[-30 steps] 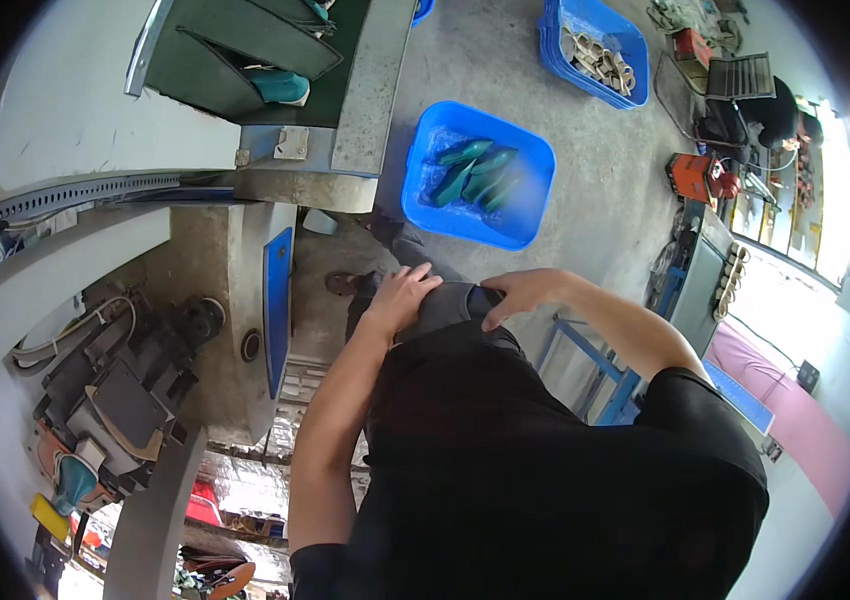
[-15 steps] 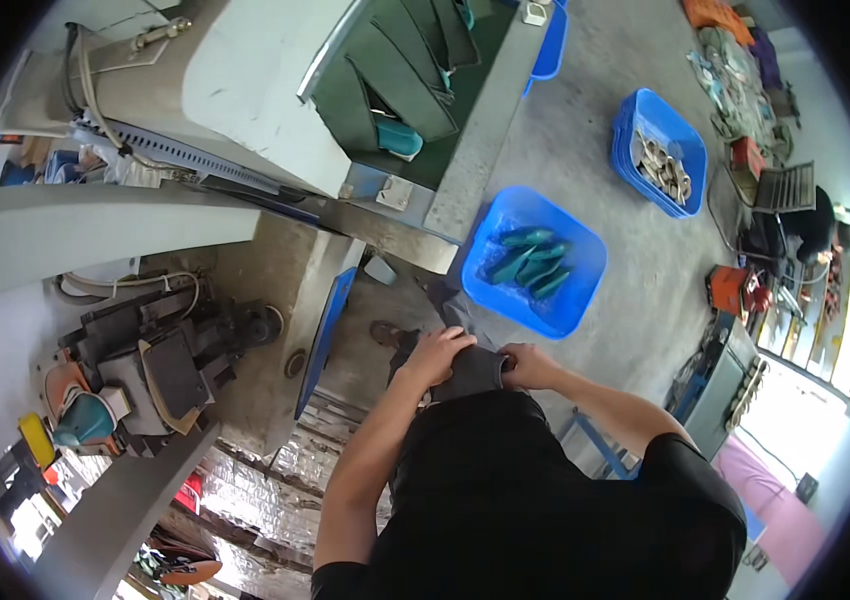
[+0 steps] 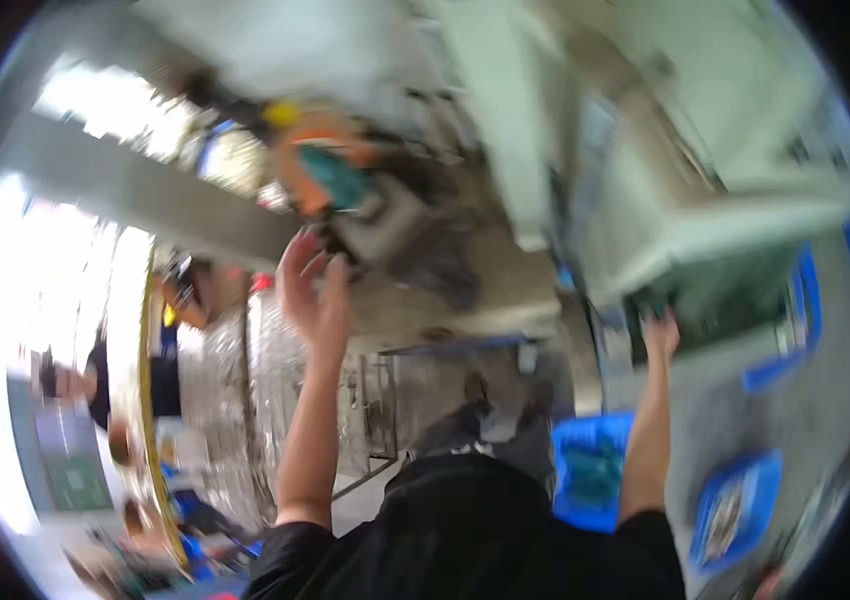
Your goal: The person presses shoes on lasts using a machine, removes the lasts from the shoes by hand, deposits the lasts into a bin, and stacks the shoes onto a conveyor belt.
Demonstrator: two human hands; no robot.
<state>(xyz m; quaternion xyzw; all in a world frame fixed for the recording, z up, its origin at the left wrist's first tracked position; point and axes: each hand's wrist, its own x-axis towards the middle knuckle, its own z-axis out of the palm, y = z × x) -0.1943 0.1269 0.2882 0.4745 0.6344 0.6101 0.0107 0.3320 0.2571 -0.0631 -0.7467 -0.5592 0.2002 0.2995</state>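
Note:
My left hand (image 3: pixel 311 290) is raised with its fingers apart and slightly curved, and nothing shows in it. Just beyond its fingertips, a rounded teal piece (image 3: pixel 337 177) sits in an orange-edged part of a machine (image 3: pixel 385 220). My right arm stretches forward to the right. My right hand (image 3: pixel 659 332) is at the near edge of a pale machine's opening (image 3: pixel 720 300), which is hung with dark green flaps. Its fingers are smeared by motion, so whether it grips anything is unclear. The whole view is blurred.
A blue bin (image 3: pixel 565 505) of green pieces stands by my right arm. Farther right is another blue bin (image 3: pixel 771 475) with pale pieces. A grey beam (image 3: pixel 165 190) crosses the upper left. Shiny wrapped stacks (image 3: pixel 215 370) and another person (image 3: pixel 75 385) are at the left.
My view has swung left. Both hands have come away from the grey cloth at my waist: the left rises toward the teal piece, the right reaches to the flapped opening.

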